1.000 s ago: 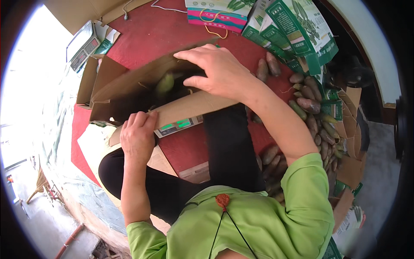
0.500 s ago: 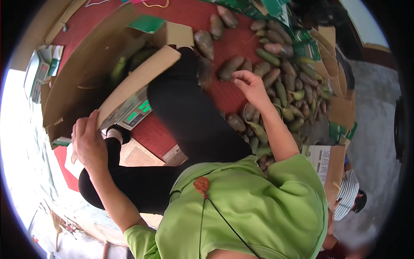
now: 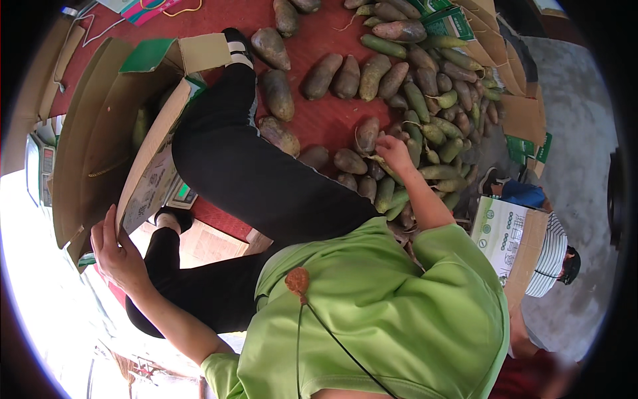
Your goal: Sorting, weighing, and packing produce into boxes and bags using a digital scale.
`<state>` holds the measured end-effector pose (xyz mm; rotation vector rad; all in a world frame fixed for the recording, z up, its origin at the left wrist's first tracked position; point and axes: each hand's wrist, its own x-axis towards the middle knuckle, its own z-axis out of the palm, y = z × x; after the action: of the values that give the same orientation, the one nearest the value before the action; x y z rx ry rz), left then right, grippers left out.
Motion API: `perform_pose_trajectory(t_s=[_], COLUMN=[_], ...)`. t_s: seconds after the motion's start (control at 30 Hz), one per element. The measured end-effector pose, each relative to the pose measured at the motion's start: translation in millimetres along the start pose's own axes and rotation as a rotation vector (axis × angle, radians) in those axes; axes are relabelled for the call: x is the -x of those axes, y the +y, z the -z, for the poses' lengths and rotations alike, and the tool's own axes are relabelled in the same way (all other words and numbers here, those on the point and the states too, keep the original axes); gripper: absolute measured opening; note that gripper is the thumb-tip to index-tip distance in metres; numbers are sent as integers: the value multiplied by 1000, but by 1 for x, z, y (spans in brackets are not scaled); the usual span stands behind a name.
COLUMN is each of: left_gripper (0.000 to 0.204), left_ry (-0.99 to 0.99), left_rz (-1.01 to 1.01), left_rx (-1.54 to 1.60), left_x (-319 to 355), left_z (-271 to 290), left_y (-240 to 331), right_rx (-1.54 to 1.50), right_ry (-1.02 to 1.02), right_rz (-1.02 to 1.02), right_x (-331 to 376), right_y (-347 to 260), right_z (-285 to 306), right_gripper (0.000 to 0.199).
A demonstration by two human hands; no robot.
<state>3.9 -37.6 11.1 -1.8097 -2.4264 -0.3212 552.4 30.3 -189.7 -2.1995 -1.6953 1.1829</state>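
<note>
My left hand (image 3: 121, 259) grips the near edge of an open cardboard box (image 3: 86, 146) at the left, fingers closed over its rim. Inside the box a green radish (image 3: 141, 126) shows in part. At the right, my right hand (image 3: 396, 155) reaches down into a spread of radishes, its fingers bent together. Its fingertips are beside a brownish radish (image 3: 367, 133) and over the thin end of a green radish (image 3: 389, 170). Whether they hold either one is hidden. Several dark radishes (image 3: 345, 76) lie in a row just beyond on the red surface.
A scale with a lit green display (image 3: 181, 193) sits by the box, close to my leg (image 3: 259, 179). A large heap of radishes (image 3: 458, 100) lies at the right against cardboard cartons (image 3: 518, 120). A white printed carton (image 3: 498, 236) and a person in a striped shirt (image 3: 550, 253) are further right.
My right hand has moved down from the row of radishes to those nearer me. My left hand stays at the box edge. The view has shifted, so the box appears further left.
</note>
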Motion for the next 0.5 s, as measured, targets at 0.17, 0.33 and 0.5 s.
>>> perform_pose_trajectory(t_s=[0.17,0.33,0.5], left_gripper=[38,38,40], left_ry=[14,18,25], left_rz=[-26,-8,-4], left_rx=[3,-20,-29], left_x=[-3,-2,-5], left_z=[-2,0,5], left_y=[0,1,7], right_rx=[345,666,817], right_ry=[51,-117,-152], right_rz=[40,-92,-62], right_x=[-11,-12,-15], right_y=[29,-12,-2], right_z=[-19,-25,-41], right_gripper=[20,26,32])
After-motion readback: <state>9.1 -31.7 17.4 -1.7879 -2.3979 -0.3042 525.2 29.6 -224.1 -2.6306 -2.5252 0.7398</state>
